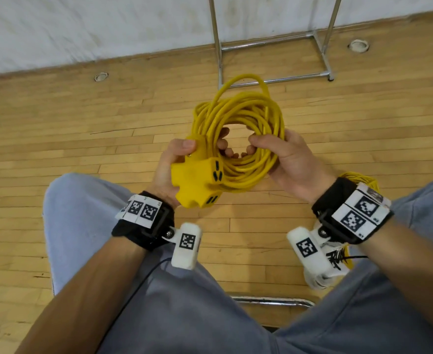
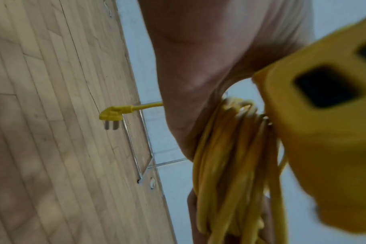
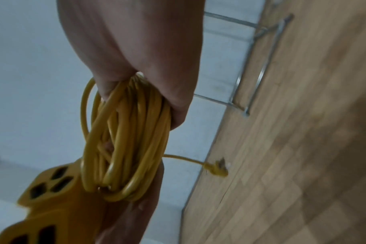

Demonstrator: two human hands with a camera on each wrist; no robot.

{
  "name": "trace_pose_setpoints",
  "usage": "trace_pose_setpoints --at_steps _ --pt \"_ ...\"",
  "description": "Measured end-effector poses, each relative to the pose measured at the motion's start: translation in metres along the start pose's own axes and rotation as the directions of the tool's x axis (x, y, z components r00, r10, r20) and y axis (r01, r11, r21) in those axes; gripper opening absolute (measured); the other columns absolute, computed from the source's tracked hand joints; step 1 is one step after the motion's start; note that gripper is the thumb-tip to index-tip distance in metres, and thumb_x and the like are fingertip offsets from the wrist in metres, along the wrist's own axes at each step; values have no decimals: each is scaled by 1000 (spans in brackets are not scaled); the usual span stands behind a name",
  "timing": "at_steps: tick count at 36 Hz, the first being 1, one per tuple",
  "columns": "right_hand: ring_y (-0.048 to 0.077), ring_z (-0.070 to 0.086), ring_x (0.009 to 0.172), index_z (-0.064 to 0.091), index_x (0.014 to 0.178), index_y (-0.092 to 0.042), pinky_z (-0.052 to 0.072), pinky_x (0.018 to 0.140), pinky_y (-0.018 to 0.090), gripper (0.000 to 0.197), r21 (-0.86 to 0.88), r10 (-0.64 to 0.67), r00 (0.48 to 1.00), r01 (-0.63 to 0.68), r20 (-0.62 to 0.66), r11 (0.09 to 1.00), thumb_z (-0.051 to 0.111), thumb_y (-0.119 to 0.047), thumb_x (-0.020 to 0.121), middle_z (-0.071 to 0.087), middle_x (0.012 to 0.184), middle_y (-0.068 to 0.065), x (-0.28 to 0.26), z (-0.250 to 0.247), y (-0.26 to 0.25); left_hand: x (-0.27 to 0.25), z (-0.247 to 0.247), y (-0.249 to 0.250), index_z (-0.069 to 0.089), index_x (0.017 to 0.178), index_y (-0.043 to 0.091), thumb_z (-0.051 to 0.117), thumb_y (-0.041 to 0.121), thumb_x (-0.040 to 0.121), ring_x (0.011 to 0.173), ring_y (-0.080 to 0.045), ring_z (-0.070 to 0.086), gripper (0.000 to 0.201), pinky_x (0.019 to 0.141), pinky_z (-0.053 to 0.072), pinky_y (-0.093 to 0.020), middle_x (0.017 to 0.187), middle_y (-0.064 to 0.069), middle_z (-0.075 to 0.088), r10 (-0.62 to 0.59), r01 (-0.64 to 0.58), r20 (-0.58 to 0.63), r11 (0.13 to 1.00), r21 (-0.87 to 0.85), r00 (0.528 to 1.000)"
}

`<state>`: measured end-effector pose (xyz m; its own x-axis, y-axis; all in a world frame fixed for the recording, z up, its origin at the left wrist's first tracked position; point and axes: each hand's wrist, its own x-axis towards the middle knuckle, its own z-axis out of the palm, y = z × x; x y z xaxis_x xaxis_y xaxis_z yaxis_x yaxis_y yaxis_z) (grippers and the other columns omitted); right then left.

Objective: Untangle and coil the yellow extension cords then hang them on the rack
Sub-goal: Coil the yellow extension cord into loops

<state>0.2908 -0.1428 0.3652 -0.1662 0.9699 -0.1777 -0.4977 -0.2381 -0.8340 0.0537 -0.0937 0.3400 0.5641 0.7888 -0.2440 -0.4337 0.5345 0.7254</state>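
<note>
A coiled yellow extension cord (image 1: pixel 246 118) is held up between both hands above the wooden floor. My left hand (image 1: pixel 177 159) grips the coil's left side, its thumb pressing on the yellow three-way socket block (image 1: pixel 197 182), which looms blurred in the left wrist view (image 2: pixel 324 132). My right hand (image 1: pixel 281 157) grips the coil's right side, fingers curled through the centre hole. The coil (image 3: pixel 125 140) and the socket block (image 3: pixel 44 198) show in the right wrist view. The cord's plug end (image 2: pixel 113 113) hangs free below the coil (image 2: pixel 230 173); the plug (image 3: pixel 217 170) dangles there too. A second yellow cord (image 1: pixel 361 180) lies behind my right wrist.
The chrome rack's base and uprights (image 1: pixel 274 44) stand ahead by the white wall (image 1: pixel 82 26). Two round floor sockets (image 1: pixel 101 76) (image 1: pixel 359 45) sit near the wall. A chrome chair edge (image 1: pixel 271 301) shows between my grey-trousered knees.
</note>
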Motion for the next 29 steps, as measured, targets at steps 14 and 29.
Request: trace_pose_setpoints --at_steps 14,29 --pt "20 60 68 62 94 -8 55 73 36 12 -261 -122 992 109 -35 959 67 3 92 60 72 6 -1 -12 -6 -15 46 1 65 122 4 101 34 49 97 -26 74 86 78 61 -43 110 -14 75 -103 120 -74 950 288 992" --pt "7 67 100 51 132 -17 52 86 19 43 -682 -249 968 170 -19 712 73 -25 95 69 111 -3 -2 -16 12 2 51 -16 67 117 -1 79 1 81 96 -35 72 37 94 57 -54 104 -20 74 182 82 -382 810 581 906"
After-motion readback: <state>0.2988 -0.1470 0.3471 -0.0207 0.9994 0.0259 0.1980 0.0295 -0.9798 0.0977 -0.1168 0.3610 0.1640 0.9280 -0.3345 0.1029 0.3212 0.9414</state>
